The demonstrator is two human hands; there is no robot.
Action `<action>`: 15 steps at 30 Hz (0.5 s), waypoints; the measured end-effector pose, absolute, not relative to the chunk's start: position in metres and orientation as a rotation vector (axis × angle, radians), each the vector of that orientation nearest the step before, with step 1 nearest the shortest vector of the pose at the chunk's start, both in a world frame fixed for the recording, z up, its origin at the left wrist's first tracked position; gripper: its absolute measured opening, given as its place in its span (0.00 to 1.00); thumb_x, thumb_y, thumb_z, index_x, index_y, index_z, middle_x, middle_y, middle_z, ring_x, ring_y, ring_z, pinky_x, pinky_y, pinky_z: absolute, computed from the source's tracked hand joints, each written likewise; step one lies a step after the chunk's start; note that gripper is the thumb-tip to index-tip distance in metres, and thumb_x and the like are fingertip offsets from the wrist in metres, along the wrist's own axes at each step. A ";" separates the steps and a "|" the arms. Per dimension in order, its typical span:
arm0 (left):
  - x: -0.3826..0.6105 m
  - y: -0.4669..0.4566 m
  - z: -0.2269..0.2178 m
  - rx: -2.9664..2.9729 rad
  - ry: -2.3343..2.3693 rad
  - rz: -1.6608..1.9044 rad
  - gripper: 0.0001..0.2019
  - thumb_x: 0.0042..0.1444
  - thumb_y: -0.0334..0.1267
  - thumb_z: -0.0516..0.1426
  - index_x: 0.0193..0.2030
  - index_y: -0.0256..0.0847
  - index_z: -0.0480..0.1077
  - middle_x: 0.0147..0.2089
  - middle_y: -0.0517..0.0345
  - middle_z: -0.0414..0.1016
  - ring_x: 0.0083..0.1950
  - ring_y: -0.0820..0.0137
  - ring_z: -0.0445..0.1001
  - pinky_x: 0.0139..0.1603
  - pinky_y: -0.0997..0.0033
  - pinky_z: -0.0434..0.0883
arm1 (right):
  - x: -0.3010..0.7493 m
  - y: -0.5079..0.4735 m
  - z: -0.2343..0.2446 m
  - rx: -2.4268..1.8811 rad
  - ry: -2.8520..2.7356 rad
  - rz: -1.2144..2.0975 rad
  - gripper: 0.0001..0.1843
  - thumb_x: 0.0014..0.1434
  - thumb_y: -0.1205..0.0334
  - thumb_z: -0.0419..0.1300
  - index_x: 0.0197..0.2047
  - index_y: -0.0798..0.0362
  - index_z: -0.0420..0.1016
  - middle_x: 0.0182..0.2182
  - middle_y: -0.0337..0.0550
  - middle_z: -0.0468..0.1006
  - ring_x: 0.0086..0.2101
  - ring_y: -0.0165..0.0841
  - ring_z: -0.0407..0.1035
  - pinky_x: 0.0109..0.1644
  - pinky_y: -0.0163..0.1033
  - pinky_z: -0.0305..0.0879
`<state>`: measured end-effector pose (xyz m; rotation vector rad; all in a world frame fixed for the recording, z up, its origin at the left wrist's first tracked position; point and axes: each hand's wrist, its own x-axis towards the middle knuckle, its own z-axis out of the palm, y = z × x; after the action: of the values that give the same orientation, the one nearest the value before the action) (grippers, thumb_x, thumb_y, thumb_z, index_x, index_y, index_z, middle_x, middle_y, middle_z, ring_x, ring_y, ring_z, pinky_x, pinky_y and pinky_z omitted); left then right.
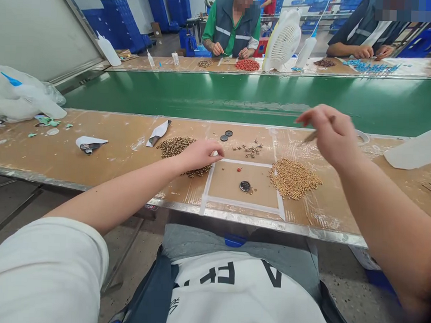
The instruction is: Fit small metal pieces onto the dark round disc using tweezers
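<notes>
My left hand is closed, thumb and fingers pinched together, beside and partly over a pile of dark bronze beads. Whatever it holds is hidden. Raised above the table on the right, my right hand grips a slim pointed tool, apparently tweezers. Beneath and left of it lies a heap of golden beads. Between the hands, a white-taped rectangle frames a round black glossy piece and a small red bit. Small metallic pieces lie scattered behind it.
Two dark discs sit behind the taped area. Crumpled wrappers lie to the left, a white bottle to the right. A green conveyor belt runs beyond the table. Across it, two people work near a white fan.
</notes>
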<state>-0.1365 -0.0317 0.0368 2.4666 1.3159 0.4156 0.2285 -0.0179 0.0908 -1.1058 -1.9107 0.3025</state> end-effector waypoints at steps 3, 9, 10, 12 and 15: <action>-0.131 -0.018 0.040 2.508 1.313 0.335 0.08 0.62 0.37 0.59 0.43 0.41 0.81 0.47 0.52 0.81 0.45 0.64 0.75 0.44 0.67 0.63 | 0.293 -0.034 0.065 -1.412 -1.915 0.056 0.25 0.76 0.48 0.46 0.41 0.52 0.80 0.35 0.46 0.75 0.38 0.33 0.68 0.44 0.43 0.61; -0.127 -0.022 0.043 2.381 1.217 0.035 0.11 0.58 0.46 0.63 0.43 0.45 0.82 0.47 0.57 0.83 0.47 0.65 0.76 0.44 0.69 0.64 | 0.362 -0.074 0.004 -1.913 -1.698 0.190 0.17 0.68 0.51 0.53 0.37 0.46 0.81 0.33 0.43 0.82 0.34 0.40 0.75 0.40 0.45 0.65; -0.125 -0.026 0.042 2.372 1.232 0.037 0.12 0.58 0.47 0.63 0.43 0.45 0.82 0.47 0.57 0.83 0.47 0.64 0.76 0.44 0.69 0.64 | 0.366 -0.079 -0.002 -1.962 -1.680 0.228 0.16 0.67 0.50 0.55 0.37 0.46 0.81 0.32 0.44 0.82 0.34 0.41 0.76 0.40 0.45 0.65; -0.123 -0.032 0.039 2.363 1.267 0.055 0.12 0.58 0.48 0.63 0.41 0.45 0.82 0.46 0.57 0.82 0.47 0.64 0.76 0.42 0.69 0.64 | 0.372 -0.083 -0.009 -2.027 -1.641 0.301 0.16 0.66 0.47 0.57 0.38 0.46 0.81 0.29 0.45 0.82 0.33 0.44 0.76 0.39 0.46 0.66; -0.119 -0.037 0.037 2.373 1.280 0.081 0.12 0.58 0.48 0.62 0.40 0.45 0.82 0.45 0.57 0.82 0.46 0.64 0.75 0.42 0.68 0.63 | 0.368 -0.082 -0.007 -2.034 -1.615 0.283 0.18 0.67 0.48 0.55 0.35 0.46 0.82 0.26 0.45 0.80 0.33 0.43 0.75 0.38 0.46 0.64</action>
<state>-0.1189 -0.0371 0.0372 2.3726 1.2797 0.0807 0.3685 -0.0823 -0.0072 -2.0344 -1.6152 0.2828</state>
